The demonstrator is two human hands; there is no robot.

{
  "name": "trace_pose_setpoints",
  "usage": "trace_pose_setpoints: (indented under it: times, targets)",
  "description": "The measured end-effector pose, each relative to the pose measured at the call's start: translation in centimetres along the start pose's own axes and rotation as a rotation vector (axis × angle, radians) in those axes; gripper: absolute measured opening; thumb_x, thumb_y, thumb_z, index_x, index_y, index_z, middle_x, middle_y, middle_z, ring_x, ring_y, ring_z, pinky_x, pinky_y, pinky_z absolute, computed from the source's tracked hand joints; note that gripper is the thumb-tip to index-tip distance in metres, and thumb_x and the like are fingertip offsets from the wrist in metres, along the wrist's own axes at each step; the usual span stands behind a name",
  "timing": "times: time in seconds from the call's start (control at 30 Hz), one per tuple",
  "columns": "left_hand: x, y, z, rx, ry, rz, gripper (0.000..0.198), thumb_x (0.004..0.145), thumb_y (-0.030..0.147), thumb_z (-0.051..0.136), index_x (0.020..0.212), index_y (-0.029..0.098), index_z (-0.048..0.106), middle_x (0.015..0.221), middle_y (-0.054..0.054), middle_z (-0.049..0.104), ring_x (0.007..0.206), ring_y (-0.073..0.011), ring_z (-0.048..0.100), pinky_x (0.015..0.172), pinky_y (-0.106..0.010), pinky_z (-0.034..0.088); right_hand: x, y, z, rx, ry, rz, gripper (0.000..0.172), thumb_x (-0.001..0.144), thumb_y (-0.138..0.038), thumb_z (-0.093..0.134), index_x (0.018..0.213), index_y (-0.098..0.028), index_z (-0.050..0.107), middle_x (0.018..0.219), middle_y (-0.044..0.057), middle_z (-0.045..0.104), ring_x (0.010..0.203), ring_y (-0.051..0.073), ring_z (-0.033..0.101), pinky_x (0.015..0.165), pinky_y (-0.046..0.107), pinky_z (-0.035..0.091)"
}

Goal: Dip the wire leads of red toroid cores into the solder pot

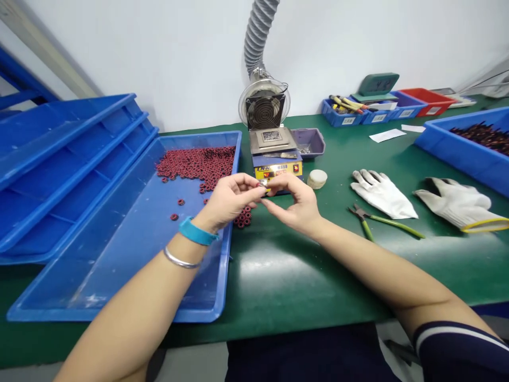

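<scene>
My left hand [234,196], with a teal band and a silver bangle on its wrist, is closed in a pinch. Its fingertips meet those of my right hand [294,201] in front of the soldering pot. Between them is a tiny shiny part [263,182] with a bit of dark red by it, mostly covered by the fingers. Small red-and-black ring-shaped coils [191,163] lie heaped in the blue tray [115,233] to the left. A few more coils [243,217] sit beside the tray's right wall, under my hands.
Behind my hands stands the soldering pot [274,140] with a grey duct hose [260,32] above. Pliers [368,215], a white glove [382,196] and another glove [457,201] lie right. A purple bin [314,143], round whitish block [317,179] and blue bin [465,154] are also there.
</scene>
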State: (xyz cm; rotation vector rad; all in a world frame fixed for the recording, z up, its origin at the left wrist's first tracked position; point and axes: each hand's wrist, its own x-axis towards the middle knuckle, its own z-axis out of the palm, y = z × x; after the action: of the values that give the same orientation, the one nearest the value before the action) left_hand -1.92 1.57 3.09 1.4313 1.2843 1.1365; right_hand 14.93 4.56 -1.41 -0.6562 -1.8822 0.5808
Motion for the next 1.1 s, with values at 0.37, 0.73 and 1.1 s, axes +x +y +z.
trace_pose_setpoints:
  times: [0.37, 0.73, 1.1]
  targets:
    - [0.7, -2.2, -10.1, 1.013, -0.103, -0.327, 0.010, 0.057, 0.018, 0.065, 0.067, 0.018, 0.065, 0.058, 0.000, 0.062, 0.054, -0.0147, 0.054, 0.053, -0.025, 0.040, -1.0, 5.1, 4.4, -0.384, -0.464, 0.378, 0.024, 0.078, -0.024, 0.066, 0.101, -0.018, 0.063, 0.099, 0.007, 0.066, 0.088, 0.020, 0.063, 0.077, 0.032, 0.050]
    - [0.9, -2.4, -7.1, 1.035, -0.302, -0.315, 0.002, 0.057, 0.018, 0.061, 0.057, 0.019, 0.063, 0.049, 0.003, 0.057, 0.047, -0.0131, 0.048, 0.050, -0.024, 0.034, -1.7, 5.0, 5.1, -0.125, -0.255, 0.418, 0.009, 0.076, -0.023, 0.064, 0.083, -0.018, 0.061, 0.082, 0.004, 0.067, 0.071, 0.016, 0.064, 0.070, 0.030, 0.051]
    - [0.3, -0.6, -10.1, 1.001, -0.244, -0.373, 0.021, 0.059, 0.034, 0.069, 0.072, 0.018, 0.070, 0.062, -0.003, 0.068, 0.055, -0.0170, 0.057, 0.049, -0.025, 0.039, -5.1, 2.9, -0.9, 0.448, -0.125, 0.777, 0.021, 0.053, -0.027, 0.077, 0.063, -0.017, 0.061, 0.064, 0.003, 0.068, 0.057, 0.013, 0.064, 0.059, 0.027, 0.055]
